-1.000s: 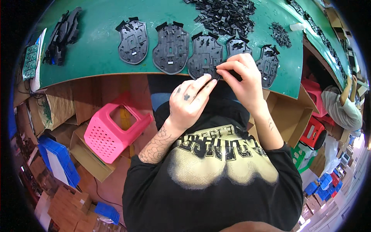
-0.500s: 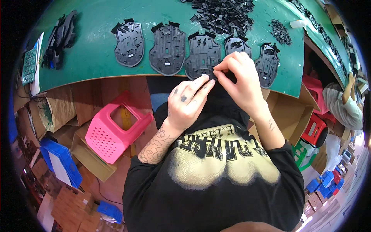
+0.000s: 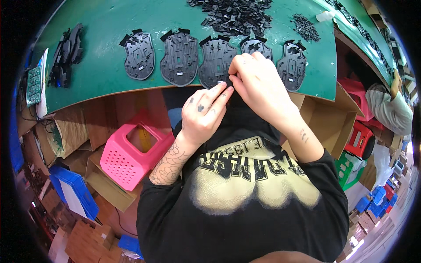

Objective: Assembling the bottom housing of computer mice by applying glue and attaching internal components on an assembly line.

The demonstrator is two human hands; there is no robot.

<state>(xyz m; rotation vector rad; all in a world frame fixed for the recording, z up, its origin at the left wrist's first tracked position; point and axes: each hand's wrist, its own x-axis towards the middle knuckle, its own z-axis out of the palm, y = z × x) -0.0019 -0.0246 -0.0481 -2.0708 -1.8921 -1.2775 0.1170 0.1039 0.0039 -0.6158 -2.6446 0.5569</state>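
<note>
Several black shield-shaped plastic panels lie in a row along the table's near edge. At the near edge of the middle panel [image 3: 215,59], my left hand [image 3: 204,115] grips the rim with its index and middle fingertips, its thumb hidden beneath. My right hand [image 3: 262,83] is closed in a pinch at that panel's lower right corner; anything between its thumb and index finger is hidden. A second panel [image 3: 179,59] lies to the left, and another panel [image 3: 255,45] is partly covered by my right hand. The outermost panels [image 3: 139,57] [image 3: 291,66] lie face up.
A heap of small black parts [image 3: 237,17] and a smaller pile [image 3: 305,27] cover the far side of the green table [image 3: 101,52]. Long black strips [image 3: 66,57] lie at left. Below are a pink stool [image 3: 131,153] and cardboard boxes [image 3: 326,125]. Another person's arm [image 3: 396,85] shows far right.
The view has shifted slightly, so the table and its contents sit further left. Both hands stay at the same corner of the middle panel; my right hand has turned, its back now more toward me.
</note>
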